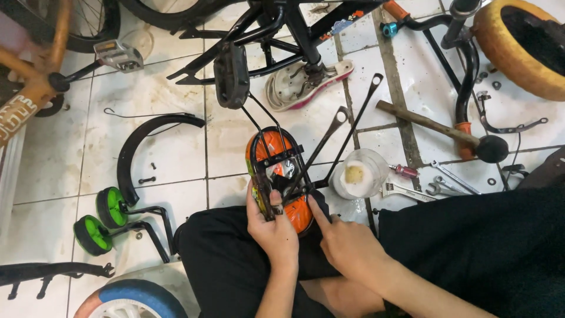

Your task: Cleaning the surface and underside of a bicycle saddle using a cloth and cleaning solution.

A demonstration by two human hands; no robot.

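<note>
Person sits on a tiled floor, black trousers, w/ a small orange seat held upside down over the lap. A black wire rack is fixed across the seat's underside; two long flat stays w/ holes at the tips run from it up and to the right.

Left hand grips the near end of the seat, thumb up on the rack frame, fingers wrapped round the left edge. Right hand isn't clenched on anything: index finger stretched out, tip pressing the seat's right rim next to the rack; other fingers curled loosely.

Just right of the seat: a clear plastic tub w/ something yellowish inside. Beyond it, spanners and a small red-handled driver lie close together. A hammer lies further right, head near a black bike frame tube.

Left side: black mudguard, loose bolts beside it, and two stabiliser wheels w/ green hubs on black brackets. Top: a bike frame w/ a pedal hanging near the seat, and a worn sandal under it. A yellow tyre at top right, a blue one at the bottom edge.
</note>
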